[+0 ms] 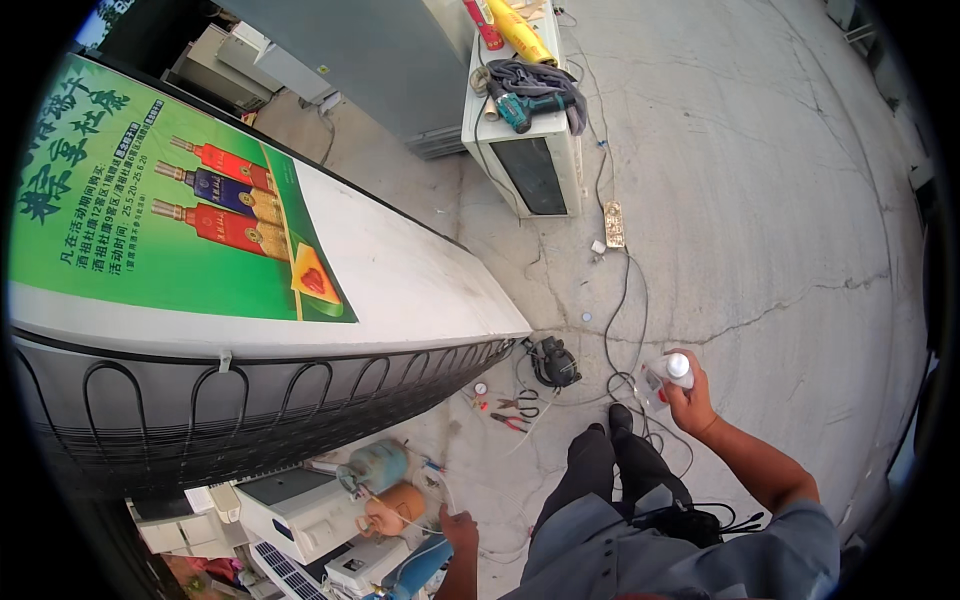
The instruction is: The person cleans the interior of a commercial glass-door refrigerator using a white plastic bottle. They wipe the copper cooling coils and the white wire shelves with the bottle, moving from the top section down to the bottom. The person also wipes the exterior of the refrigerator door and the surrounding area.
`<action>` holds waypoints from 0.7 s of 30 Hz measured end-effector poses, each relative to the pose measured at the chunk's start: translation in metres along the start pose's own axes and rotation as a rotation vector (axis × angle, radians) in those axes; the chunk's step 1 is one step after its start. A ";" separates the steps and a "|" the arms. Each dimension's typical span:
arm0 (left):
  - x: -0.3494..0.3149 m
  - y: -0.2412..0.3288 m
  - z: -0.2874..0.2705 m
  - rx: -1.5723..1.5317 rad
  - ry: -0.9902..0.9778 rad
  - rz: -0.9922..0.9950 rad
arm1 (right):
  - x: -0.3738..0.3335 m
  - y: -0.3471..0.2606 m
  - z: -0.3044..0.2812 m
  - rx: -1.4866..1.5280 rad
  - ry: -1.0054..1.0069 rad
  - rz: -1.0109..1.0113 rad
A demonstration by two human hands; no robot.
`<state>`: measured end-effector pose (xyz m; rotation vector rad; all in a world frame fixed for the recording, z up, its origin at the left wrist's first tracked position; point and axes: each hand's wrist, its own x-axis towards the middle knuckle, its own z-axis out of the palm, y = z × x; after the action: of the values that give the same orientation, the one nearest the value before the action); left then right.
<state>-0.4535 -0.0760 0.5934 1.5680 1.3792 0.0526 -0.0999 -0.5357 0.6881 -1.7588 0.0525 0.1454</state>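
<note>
My right hand is wrapped round a clear plastic bottle with a white cap, held out over the concrete floor. Low on the left, my left hand has its fingers curled at a thin pale hose, which it seems to grip. Beside that hand stand an orange gas cylinder and a worn teal gas cylinder. Between my hands, near the fridge's base, a black compressor sits on the floor, with red-handled pliers, other hand tools and a small pressure gauge.
A large white fridge cabinet with a green poster and black coils fills the left. Ahead, a cordless drill and a yellow can rest on a white appliance. A power strip and cables cross the floor.
</note>
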 end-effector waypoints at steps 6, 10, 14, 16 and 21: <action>0.000 0.027 0.062 0.026 -0.136 -0.256 | 0.103 -0.056 0.006 -0.110 0.053 -0.251; 0.007 0.059 0.112 -0.016 -0.217 -0.352 | 0.197 -0.086 0.041 0.080 0.007 -0.176; 0.026 0.077 0.155 -0.099 -0.286 -0.512 | 0.325 -0.137 0.120 -0.006 -0.085 -0.361; 0.027 0.091 0.175 -0.048 -0.251 -0.555 | 0.385 -0.183 0.176 -0.033 -0.097 -0.470; 0.025 0.178 0.199 -0.174 -0.127 -0.670 | 0.496 -0.245 0.302 0.208 -0.377 -0.352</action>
<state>-0.1970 -0.1538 0.6013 0.8939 1.6805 -0.3192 0.3988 -0.1700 0.8079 -1.4830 -0.4963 0.2046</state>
